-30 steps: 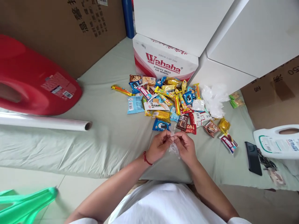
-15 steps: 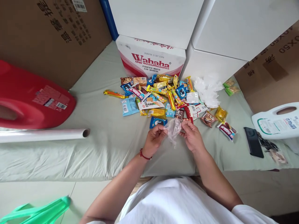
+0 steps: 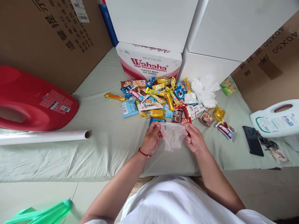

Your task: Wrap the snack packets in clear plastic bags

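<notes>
A small clear plastic bag [image 3: 173, 135] is held stretched between two hands, just in front of the heap of wrapped snacks [image 3: 156, 114] and above the pale green cloth [image 3: 112, 149]. Its upper left corner is pinched between the thumb and fingers of the left hand [image 3: 151, 137], on whose wrist a red bracelet [image 3: 144, 153] is worn; its upper right corner is pinched in the same way by the right hand [image 3: 195, 137]. The bag's top edge is drawn nearly straight, while its lower part is left hanging and creased.

Behind the snacks a Wahaha box [image 3: 149, 66] is set, and crumpled clear plastic [image 3: 206, 91] is heaped at their right. Farther right, a black phone [image 3: 253, 140] is laid near a white bottle [image 3: 273, 121]. At the left, a red jug [image 3: 35, 99] is placed behind a white roll [image 3: 46, 137].
</notes>
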### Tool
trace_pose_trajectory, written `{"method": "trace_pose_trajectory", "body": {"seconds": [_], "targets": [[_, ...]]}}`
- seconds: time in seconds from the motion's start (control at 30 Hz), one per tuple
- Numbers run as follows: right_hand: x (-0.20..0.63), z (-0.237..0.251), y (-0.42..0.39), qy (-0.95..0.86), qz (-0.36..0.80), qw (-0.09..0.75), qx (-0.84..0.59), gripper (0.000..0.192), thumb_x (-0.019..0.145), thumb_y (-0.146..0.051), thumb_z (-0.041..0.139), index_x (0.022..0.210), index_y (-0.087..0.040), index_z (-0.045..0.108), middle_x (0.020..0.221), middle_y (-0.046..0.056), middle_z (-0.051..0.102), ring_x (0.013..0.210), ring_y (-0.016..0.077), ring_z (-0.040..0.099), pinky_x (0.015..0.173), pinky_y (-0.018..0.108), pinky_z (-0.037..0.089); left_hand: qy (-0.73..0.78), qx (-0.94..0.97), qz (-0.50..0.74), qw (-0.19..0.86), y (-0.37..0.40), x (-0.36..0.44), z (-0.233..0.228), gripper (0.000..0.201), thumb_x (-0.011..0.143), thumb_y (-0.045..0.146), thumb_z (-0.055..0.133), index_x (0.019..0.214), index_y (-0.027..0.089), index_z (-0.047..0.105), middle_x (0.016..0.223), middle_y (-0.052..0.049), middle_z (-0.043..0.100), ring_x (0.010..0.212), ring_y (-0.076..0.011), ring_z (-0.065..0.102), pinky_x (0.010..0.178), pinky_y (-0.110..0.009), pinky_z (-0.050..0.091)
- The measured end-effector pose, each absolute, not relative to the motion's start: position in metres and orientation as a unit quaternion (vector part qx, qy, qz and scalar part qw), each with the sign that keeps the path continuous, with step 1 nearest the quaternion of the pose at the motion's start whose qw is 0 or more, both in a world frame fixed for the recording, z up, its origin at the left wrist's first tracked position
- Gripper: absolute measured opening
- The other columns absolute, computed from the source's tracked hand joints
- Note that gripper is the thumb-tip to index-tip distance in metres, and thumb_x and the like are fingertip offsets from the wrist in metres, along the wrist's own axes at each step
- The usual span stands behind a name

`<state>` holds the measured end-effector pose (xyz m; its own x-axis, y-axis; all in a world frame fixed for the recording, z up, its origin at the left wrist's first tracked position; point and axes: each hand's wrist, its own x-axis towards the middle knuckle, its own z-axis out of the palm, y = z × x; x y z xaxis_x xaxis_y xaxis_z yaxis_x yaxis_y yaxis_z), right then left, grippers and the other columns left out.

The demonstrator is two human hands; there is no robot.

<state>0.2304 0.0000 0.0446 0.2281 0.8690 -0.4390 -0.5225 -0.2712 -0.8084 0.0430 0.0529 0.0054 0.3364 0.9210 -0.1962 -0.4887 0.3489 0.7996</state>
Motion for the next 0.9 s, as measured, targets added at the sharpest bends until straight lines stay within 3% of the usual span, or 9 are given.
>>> {"method": "trace_pose_trajectory", "body": {"seconds": [0.2,0.33,0.43,0.53,0.6,0.77,0.9], "targets": [[0.232,0.042,-0.003,-0.162,0.588,0.619,-0.495,0.038,0.069,-0.041,0.092,0.078,-0.020,0.061,0.061,-0.008,0.051,0.041,0.0018,0.035,0.035,0.013,0.028,0.425,0.406,0.551,0.592,0.041,0.037,0.011,0.035,0.088,0.053,0.072,0.098,0.022,0.058,0.095,0.000,0.061,0.082,-0.0112,0.058,0.076,-0.025,0.049],[0.233,0.043,-0.005,-0.141,0.598,0.634,-0.470,0.036,0.068,-0.037,0.092,0.079,-0.021,0.061,0.057,-0.010,0.047,0.039,0.0014,0.030,0.034,0.013,0.028,0.505,0.398,0.486,0.592,0.024,0.048,0.015,0.068,0.065,0.043,0.091,0.119,0.024,0.055,0.127,-0.009,0.059,0.109,-0.0222,0.062,0.080,-0.031,0.055],[0.232,0.042,-0.006,-0.126,0.594,0.653,-0.452,0.034,0.069,-0.035,0.091,0.081,-0.023,0.062,0.053,-0.011,0.042,0.038,0.0026,0.027,0.034,0.013,0.029,0.525,0.387,0.410,0.637,0.009,0.062,0.016,0.077,0.058,0.035,0.094,0.124,0.023,0.057,0.132,-0.013,0.061,0.117,-0.0263,0.062,0.082,-0.034,0.056],[0.238,0.043,-0.006,-0.104,0.589,0.666,-0.446,0.034,0.068,-0.034,0.092,0.079,-0.023,0.061,0.051,-0.011,0.041,0.038,0.0035,0.027,0.033,0.014,0.028,0.483,0.383,0.359,0.701,0.002,0.066,0.017,0.045,0.065,0.037,0.088,0.100,0.019,0.066,0.101,-0.007,0.070,0.096,-0.0211,0.066,0.077,-0.030,0.053],[0.247,0.045,-0.007,-0.095,0.588,0.666,-0.450,0.035,0.067,-0.033,0.093,0.078,-0.022,0.061,0.053,-0.011,0.043,0.037,0.0027,0.026,0.032,0.014,0.026,0.453,0.346,0.352,0.743,0.006,0.063,0.020,0.033,0.071,0.042,0.083,0.085,0.019,0.064,0.080,-0.001,0.066,0.076,-0.0153,0.063,0.069,-0.027,0.050],[0.271,0.049,-0.010,-0.108,0.615,0.624,-0.470,0.033,0.067,-0.029,0.094,0.082,-0.020,0.065,0.058,-0.009,0.049,0.039,0.0016,0.028,0.034,0.013,0.027,0.429,0.285,0.389,0.764,0.026,0.050,0.033,0.044,0.069,0.052,0.085,0.085,0.020,0.061,0.067,0.006,0.050,0.057,-0.0078,0.042,0.053,-0.020,0.038],[0.266,0.045,-0.016,-0.097,0.622,0.628,-0.457,0.039,0.068,-0.044,0.092,0.090,-0.021,0.070,0.071,-0.004,0.062,0.050,0.0051,0.047,0.043,0.016,0.040,0.445,0.284,0.401,0.748,0.032,0.051,0.032,0.043,0.074,0.056,0.081,0.087,0.021,0.059,0.065,0.007,0.041,0.053,-0.0081,0.030,0.048,-0.021,0.031]]}}
